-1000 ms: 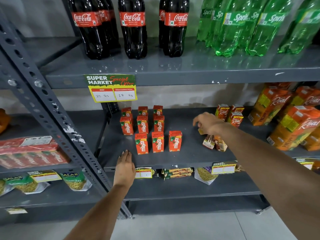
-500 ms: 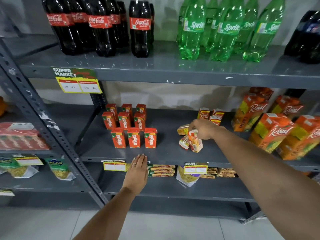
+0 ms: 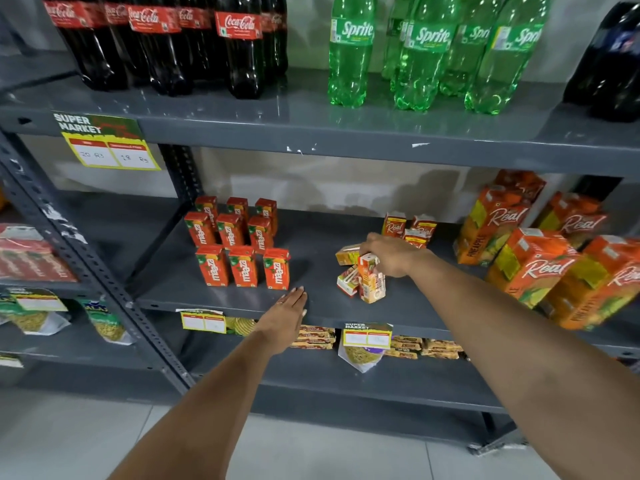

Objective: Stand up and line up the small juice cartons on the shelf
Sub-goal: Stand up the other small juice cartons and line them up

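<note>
On the grey middle shelf (image 3: pixel 311 303), my right hand (image 3: pixel 388 256) grips the top of a small Real juice carton (image 3: pixel 372 280) that stands nearly upright. Two more small cartons lie toppled against it: one behind (image 3: pixel 346 255), one at its left (image 3: pixel 347 281). Three small Real cartons (image 3: pixel 410 228) stand upright at the back. Several red Maaza cartons (image 3: pixel 239 240) stand in tidy rows to the left. My left hand (image 3: pixel 289 315) rests flat, fingers together, on the shelf's front edge below the Maaza cartons.
Large Real pineapple cartons (image 3: pixel 533 268) crowd the shelf's right end. Cola bottles (image 3: pixel 239 46) and Sprite bottles (image 3: pixel 351 53) stand on the shelf above. Snack packets (image 3: pixel 313 337) and price tags (image 3: pixel 367 336) sit on the shelf below. A slanted steel upright (image 3: pixel 86 265) runs at left.
My right hand took hold of a lying carton and tipped it up onto its base. My left hand slid right along the shelf edge. The view shifted right.
</note>
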`<state>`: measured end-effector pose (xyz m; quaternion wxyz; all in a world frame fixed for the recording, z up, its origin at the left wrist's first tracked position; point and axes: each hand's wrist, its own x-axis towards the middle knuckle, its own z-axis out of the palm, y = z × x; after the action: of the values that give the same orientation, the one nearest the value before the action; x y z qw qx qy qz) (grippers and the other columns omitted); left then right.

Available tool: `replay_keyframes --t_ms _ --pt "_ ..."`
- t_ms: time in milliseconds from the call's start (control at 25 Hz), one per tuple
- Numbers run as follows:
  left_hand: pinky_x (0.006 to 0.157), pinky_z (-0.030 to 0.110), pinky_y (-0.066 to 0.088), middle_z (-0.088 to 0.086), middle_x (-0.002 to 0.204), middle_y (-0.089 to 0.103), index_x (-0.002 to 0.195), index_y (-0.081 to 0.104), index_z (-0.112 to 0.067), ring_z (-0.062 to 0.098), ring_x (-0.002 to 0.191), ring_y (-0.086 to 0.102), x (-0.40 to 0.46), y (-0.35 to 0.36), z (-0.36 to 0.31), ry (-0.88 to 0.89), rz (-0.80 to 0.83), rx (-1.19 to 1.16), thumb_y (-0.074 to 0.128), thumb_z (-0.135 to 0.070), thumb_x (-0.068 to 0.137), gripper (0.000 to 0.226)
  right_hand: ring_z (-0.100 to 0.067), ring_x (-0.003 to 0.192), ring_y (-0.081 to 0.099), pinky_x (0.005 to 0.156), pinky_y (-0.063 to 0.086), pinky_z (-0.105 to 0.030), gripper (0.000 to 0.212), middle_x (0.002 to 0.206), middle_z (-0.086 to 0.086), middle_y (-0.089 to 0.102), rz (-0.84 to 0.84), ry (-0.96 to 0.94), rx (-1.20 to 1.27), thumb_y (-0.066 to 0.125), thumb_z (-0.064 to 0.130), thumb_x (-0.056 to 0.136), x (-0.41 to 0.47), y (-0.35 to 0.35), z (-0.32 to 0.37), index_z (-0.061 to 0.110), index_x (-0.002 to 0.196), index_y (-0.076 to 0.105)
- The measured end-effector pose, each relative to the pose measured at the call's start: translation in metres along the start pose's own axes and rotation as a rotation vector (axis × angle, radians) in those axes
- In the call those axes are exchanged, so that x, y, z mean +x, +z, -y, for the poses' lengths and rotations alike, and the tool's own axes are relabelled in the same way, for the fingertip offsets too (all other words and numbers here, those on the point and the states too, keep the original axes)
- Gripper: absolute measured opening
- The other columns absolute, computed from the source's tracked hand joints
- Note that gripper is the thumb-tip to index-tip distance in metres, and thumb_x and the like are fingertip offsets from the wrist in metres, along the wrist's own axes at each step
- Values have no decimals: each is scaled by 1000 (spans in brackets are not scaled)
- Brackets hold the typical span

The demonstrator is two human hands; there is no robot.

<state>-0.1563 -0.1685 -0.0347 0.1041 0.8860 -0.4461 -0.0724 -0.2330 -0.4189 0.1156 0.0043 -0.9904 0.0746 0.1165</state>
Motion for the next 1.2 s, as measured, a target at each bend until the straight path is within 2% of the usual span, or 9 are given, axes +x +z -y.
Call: replay_keyframes --t_ms 120,280,400,520,680,840,960,1080,1200 --pt "120 30 9 8 162 5 151 9 -4 22 149 5 7 1 -5 -32 7 -8 31 -16 102 55 -28 127 48 101 43 -38 58 142 -7 49 18 49 28 72 15 87 -5 -1 -14 21 140 49" --pt "119 32 10 8 162 4 151 9 -4 23 149 5 21 3 -11 -87 -32 -19 27 -17 102 54 -27 123 52 95 46 -35 58 139 -7 52 12 96 57 74 11 83 -13 2 -31 25 135 53" --pt "119 32 13 10 162 7 151 10 -3 23 149 8 25 8 -12 -74 -56 28 26 -19 102 54 -27 117 57 89 49 -33 55 132 -9 57 17 185 52 76 15 82 -19 5 -47 19 132 55" --pt "120 33 13 12 161 9 150 12 -1 24 149 8 23 11 -10 -63 -79 76 26 -19 102 53 -27 118 56 89 47 -32 62 133 -8 56 28 267 106 79 22 81 -23 7 -57 16 136 50" --pt "120 33 14 13 160 16 149 20 -2 25 148 15 21 11 -14 -62 -148 20 31 -16 101 51 -28 121 54 92 48 -33 66 135 -10 54 58 308 100 79 19 81 -26 6 -69 13 139 48" --pt "119 31 16 11 160 16 150 19 -3 24 148 17 20 11 -17 -70 -180 14 30 -16 102 51 -26 118 53 92 50 -34 64 133 -8 53 94 289 173 81 13 77 -30 3 -76 18 133 51" --pt "119 31 15 11 161 15 150 18 -3 23 148 15 20 11 -16 -67 -162 29 31 -16 102 52 -28 125 50 91 49 -33 73 137 -8 51 142 243 200 80 0 75 -36 -3 -80 24 137 49" --pt "120 31 15 10 161 12 151 16 -4 23 149 12 19 10 -18 -85 -140 48 30 -17 102 52 -28 128 50 89 49 -32 72 138 -8 52 127 206 212 77 -1 78 -41 -9 -82 26 139 49" --pt "119 31 12 10 162 10 151 15 -4 23 149 10 20 7 -20 -92 -130 43 28 -18 103 52 -25 119 54 76 51 -26 62 135 -7 54 126 198 200 73 0 82 -42 -10 -80 26 135 54"
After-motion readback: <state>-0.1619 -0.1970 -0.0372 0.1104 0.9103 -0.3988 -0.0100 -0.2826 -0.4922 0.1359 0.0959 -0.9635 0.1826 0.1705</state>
